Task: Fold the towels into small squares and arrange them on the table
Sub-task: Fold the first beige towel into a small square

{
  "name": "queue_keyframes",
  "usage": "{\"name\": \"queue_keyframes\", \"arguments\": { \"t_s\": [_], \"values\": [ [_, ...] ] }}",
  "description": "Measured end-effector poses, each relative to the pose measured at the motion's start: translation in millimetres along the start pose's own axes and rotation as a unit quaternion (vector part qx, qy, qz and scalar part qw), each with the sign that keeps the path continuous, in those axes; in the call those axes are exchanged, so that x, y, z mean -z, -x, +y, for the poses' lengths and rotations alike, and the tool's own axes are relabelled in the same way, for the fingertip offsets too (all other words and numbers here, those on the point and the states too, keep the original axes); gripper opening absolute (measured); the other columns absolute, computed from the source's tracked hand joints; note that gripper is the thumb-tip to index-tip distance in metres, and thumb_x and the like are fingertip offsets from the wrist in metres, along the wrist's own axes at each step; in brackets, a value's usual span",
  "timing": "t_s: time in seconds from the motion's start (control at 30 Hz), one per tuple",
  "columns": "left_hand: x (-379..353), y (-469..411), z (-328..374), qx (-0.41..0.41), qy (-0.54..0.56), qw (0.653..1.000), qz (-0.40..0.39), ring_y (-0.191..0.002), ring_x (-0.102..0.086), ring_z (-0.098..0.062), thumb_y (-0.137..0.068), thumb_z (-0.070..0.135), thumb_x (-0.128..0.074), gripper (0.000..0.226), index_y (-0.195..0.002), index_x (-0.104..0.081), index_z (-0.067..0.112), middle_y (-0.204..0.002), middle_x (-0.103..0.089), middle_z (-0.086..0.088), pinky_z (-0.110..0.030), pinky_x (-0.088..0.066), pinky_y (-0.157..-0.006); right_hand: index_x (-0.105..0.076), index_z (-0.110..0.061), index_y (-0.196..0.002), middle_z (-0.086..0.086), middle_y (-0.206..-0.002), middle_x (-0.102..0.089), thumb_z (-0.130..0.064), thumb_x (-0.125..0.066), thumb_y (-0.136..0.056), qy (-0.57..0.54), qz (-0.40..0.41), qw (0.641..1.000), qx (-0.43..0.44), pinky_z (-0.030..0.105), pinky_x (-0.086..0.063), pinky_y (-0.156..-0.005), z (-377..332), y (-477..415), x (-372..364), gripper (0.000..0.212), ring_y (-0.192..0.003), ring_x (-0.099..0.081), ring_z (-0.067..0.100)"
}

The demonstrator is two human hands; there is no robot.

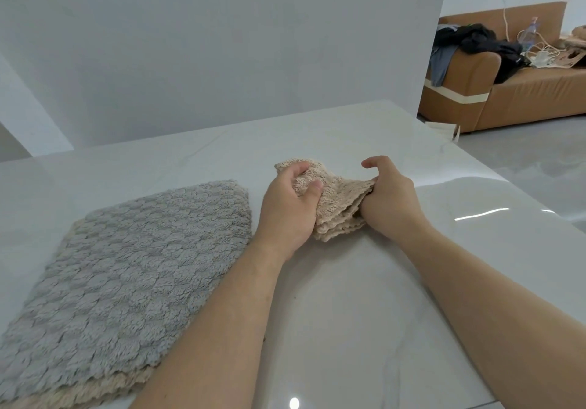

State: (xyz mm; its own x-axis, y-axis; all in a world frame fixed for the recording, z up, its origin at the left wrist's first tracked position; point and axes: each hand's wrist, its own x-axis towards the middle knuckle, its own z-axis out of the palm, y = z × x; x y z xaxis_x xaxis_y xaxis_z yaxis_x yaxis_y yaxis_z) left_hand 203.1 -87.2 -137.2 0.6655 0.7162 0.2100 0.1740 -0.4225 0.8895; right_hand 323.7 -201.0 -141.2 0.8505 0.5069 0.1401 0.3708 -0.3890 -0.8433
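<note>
A small beige towel (pixel 341 205), folded into several layers, is held between both hands just above the white marble table (pixel 348 313). My left hand (pixel 290 209) grips its left part, fingers curled into the fabric. My right hand (pixel 391 201) pinches its right edge, thumb raised. To the left, a large grey fluffy towel (pixel 126 272) lies flat on the table, and a beige towel (pixel 104 392) peeks out from under its near edge.
A white wall stands behind the table. The table's right edge (pixel 494 171) drops to a glossy floor. Far right, a tan sofa (pixel 523 91) carries dark clothes, a bottle and cables.
</note>
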Motion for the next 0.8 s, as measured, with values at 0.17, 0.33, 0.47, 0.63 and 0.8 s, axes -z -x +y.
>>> {"name": "queue_keyframes", "arguments": {
  "t_s": [0.17,0.33,0.47,0.63,0.8],
  "values": [
    [-1,-3,0,0.001,-0.001,1.0,0.019,-0.128,-0.053,-0.009,-0.097,0.025,-0.065,0.043,-0.14,-0.056,0.022,-0.139,-0.058,0.01,-0.03,-0.039,-0.113,-0.062,-0.025,-0.116,0.005,-0.093,-0.071,-0.018,-0.053,-0.087,-0.071,0.017,0.994,-0.076,0.038,-0.06,-0.065,-1,-6,1,0.032,-0.073,-0.069,0.019],
    [6,-7,-1,0.02,0.016,0.998,0.057,-0.11,-0.057,-0.002,-0.097,0.02,-0.066,0.044,-0.14,-0.057,0.019,-0.136,-0.06,0.009,-0.019,-0.04,-0.102,-0.07,-0.013,-0.103,0.012,-0.07,-0.072,0.001,-0.046,-0.088,-0.206,-0.027,0.967,-0.149,0.025,-0.044,-0.038,-8,-6,3,0.032,-0.041,-0.059,0.02],
    [9,-10,-2,0.034,0.038,0.997,0.066,-0.106,-0.062,0.003,-0.096,0.017,-0.068,0.042,-0.136,-0.059,0.017,-0.126,-0.063,0.008,-0.016,-0.045,-0.1,-0.069,-0.011,-0.105,0.007,-0.068,-0.071,0.007,-0.048,-0.094,-0.317,-0.084,0.929,-0.169,0.028,-0.055,-0.051,-11,-7,6,0.03,-0.053,-0.064,0.017],
    [12,-14,-6,0.086,0.081,0.991,0.069,-0.115,-0.064,-0.019,-0.086,0.023,-0.073,0.043,-0.128,-0.063,0.027,-0.127,-0.064,0.0,-0.042,-0.049,-0.106,-0.066,-0.014,-0.111,0.012,-0.08,-0.073,0.0,-0.057,-0.094,-0.199,-0.11,0.97,-0.087,0.032,-0.052,-0.051,-9,-9,14,0.024,-0.057,-0.064,0.019],
    [10,-17,-16,0.125,0.112,0.984,0.06,-0.122,-0.061,-0.023,-0.085,0.02,-0.074,0.045,-0.128,-0.064,0.025,-0.128,-0.061,0.002,-0.045,-0.047,-0.108,-0.062,-0.018,-0.113,0.008,-0.058,-0.064,-0.006,-0.061,-0.094,-0.144,-0.139,0.975,-0.098,0.022,-0.033,-0.039,-4,-10,20,0.023,-0.041,-0.045,0.018]
  ]
}}
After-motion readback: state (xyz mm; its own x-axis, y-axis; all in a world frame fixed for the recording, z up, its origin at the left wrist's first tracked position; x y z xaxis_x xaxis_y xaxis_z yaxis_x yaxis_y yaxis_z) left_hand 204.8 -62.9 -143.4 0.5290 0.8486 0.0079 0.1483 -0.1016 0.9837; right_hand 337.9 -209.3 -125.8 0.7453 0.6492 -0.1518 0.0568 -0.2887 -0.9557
